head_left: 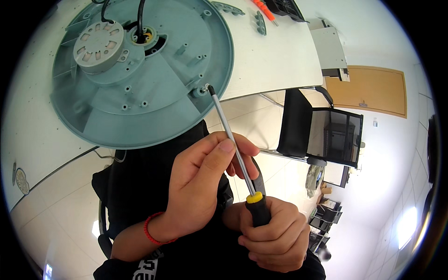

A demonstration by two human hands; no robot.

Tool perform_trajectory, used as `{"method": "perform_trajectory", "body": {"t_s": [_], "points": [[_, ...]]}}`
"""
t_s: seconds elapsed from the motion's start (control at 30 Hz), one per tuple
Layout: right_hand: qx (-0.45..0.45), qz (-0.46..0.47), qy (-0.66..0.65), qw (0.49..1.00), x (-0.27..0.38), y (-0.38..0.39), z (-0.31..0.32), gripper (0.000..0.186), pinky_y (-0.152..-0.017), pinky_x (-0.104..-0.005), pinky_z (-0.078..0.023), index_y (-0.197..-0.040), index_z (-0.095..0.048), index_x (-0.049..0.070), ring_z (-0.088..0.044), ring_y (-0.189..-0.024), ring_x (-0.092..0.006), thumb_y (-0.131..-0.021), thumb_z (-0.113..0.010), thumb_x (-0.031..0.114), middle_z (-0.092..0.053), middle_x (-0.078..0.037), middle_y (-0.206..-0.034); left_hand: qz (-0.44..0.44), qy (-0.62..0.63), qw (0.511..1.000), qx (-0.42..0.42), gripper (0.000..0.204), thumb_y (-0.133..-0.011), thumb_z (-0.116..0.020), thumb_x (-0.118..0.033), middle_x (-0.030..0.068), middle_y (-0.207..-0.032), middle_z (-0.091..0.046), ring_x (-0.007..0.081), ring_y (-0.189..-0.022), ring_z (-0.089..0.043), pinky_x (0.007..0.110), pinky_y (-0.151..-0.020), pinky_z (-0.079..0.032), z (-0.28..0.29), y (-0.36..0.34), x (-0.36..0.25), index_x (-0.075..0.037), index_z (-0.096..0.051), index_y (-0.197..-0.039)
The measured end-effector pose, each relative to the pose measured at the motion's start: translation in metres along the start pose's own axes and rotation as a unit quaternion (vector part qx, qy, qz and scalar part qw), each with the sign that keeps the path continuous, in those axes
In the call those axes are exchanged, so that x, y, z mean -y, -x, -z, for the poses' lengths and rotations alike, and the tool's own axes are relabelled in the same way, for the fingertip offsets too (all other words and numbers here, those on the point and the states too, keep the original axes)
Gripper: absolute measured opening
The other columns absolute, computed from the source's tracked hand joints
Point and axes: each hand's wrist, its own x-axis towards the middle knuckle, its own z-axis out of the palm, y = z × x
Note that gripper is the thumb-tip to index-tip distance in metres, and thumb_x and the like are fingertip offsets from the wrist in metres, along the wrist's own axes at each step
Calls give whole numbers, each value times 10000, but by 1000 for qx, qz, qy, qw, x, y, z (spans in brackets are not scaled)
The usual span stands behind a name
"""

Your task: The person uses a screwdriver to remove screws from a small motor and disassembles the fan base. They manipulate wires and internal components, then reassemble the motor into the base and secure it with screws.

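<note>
Head view: long screwdriver [238, 157] working height with a big round base [140, 126]

So yeah, everything below is placed off that grey-green base. It sits over the white surface [280, 58], its near rim poking out past the edge. The screwdriver slants from the base's lower right part down toward the person, with its dark tip right by a small shiny screw [205, 87] just inside the rim. Can't tell if the screw is riding on the tip or seated in the base.

Left hand [196, 182], the one with a red bracelet [146, 228], is on the near side of the base, thumb and fingers pinching the metal shaft. Right hand [280, 235] is further from the base, lower right of it, fingers wrapped round the black handle below a yellow collar.

On the base's upper left there's a pale slotted round housing [99, 46], with black cables [140, 21] near the top middle. Off the base's upper right: two small grey-green pieces [260, 24], an orange-handled tool [264, 9] and a black tray [287, 9]. Well to the right of the base, a black chair [295, 123] and a tan door [373, 88].
</note>
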Motion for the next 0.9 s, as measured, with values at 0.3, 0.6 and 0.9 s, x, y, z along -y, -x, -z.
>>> {"method": "perform_trajectory", "body": {"t_s": [0.3, 0.6, 0.9], "points": [[-9, 7, -3, 1000, -1, 2, -3, 279, -293, -339, -359, -549, -501, -20, -496, -347, -228, -817, -572, 4, -480, -137, -495, -6, 14, 1000, -11, 365, -1065, -416, -235, 107, -843, -637, 154, -761, -619, 289, -753, -479, 1, 2, 4, 55, -633, -1032], [3, 12, -12, 1000, -4, 2, -1, 250, -299, -335, -346, -545, -492, -15, -485, -345, -223, -782, -570, -27, -472, -129, -491, -9, 16, 1000, -15, 360, -1058, -425, -234, 106, -847, -633, 159, -756, -618, 291, -745, -485, 2, 1, 6, 60, -630, -1023], [2, -9, -10, 1000, -4, 3, -6, 240, -305, -327, -317, -518, -470, -17, -464, -334, -215, -734, -561, -66, -448, -116, -477, 1, 10, 1000, -21, 366, -1052, -417, -239, 108, -830, -618, 163, -744, -602, 289, -735, -472, 3, 2, 5, 61, -625, -1014]]}}
